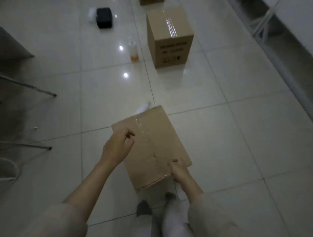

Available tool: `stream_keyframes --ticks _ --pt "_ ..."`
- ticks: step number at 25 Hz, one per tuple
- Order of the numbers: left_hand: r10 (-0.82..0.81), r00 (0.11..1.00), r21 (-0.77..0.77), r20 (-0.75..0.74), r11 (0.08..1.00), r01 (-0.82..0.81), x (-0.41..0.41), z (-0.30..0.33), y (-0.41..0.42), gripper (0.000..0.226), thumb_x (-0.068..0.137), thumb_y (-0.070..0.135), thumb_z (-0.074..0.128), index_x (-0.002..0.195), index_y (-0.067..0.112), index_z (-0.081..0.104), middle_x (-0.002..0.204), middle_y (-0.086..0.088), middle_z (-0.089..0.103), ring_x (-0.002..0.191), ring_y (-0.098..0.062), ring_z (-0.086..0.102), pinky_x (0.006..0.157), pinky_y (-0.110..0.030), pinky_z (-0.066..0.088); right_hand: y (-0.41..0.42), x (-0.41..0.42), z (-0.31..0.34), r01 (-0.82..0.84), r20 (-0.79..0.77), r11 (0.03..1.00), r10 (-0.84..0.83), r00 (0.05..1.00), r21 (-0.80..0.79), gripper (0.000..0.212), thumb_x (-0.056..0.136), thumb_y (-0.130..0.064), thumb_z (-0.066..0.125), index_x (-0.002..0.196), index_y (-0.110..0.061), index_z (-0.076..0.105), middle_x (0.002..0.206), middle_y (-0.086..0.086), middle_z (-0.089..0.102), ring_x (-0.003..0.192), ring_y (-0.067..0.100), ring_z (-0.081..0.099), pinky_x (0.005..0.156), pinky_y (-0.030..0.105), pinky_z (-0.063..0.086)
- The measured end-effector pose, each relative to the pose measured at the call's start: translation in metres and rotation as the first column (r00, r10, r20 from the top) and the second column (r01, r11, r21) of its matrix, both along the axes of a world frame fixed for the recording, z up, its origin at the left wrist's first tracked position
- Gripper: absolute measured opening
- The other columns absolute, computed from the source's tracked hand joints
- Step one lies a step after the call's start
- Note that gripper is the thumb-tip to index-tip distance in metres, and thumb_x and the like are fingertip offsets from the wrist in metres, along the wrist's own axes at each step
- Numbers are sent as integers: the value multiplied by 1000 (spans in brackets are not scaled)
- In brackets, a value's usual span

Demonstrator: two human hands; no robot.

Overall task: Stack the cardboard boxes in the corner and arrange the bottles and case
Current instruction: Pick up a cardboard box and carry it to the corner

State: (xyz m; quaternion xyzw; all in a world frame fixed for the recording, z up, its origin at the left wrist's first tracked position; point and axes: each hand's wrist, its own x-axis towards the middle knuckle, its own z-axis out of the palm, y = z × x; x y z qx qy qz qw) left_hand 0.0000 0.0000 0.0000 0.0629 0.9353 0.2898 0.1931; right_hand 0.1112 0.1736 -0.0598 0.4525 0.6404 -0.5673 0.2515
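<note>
A taped cardboard box (pixel 157 135) stands on the tiled floor right in front of my feet. My right hand (pixel 178 170) grips its near right edge, fingers curled over the rim. Above the box's left side hovers my left hand (pixel 118 146), fingers loosely bent and holding nothing. A second, taller cardboard box (pixel 169 37) stands farther away, and the corner of a third box (pixel 150 2) shows at the top edge. A clear bottle (pixel 133 50) with orange liquid stands left of the tall box. A white bottle (pixel 143 107) lies behind the near box. A black case (pixel 104 17) lies at the far left.
A white object (pixel 91 15) sits beside the black case. Chair legs (pixel 33 89) and a grey seat reach in from the left. A white metal rack frame (pixel 277 42) runs along the right wall. Glossy tiles (pixel 237 135) lie open to the right of the boxes.
</note>
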Motion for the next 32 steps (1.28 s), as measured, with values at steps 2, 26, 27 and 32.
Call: stream_keyframes --ticks 2,26,27,32 --pt "-83 996 -60 -41 995 80 -18 -59 12 21 84 21 49 103 20 59 106 -1 62 102 -22 56 82 -37 43 -12 -1 -61 81 87 997 -80 993 -12 44 83 -27 50 120 -4 38 101 12 57 83 24 52 71 27 42" --pt "62 997 -288 -39 955 -71 -123 -240 18 103 56 48 79 138 22 23 140 -23 30 130 -42 26 107 -54 23 10 -4 -190 369 -263 905 -310 913 212 93 78 3 64 145 -33 10 151 13 11 138 24 24 98 16 22" --pt "99 993 -282 -63 953 -112 -116 -234 13 101 56 50 78 137 21 25 139 -21 30 130 -41 26 106 -54 24 15 -6 -185 368 -286 905 -303 909 215 91 78 2 65 145 -32 12 151 9 15 139 22 23 102 20 22" --pt "318 935 -227 -158 909 -348 -99 -148 -19 98 59 55 75 136 14 30 138 -18 32 130 -36 26 106 -54 22 43 -40 -104 289 -408 931 -180 895 223 84 78 -5 66 143 -30 18 152 -4 22 128 2 26 109 25 23"
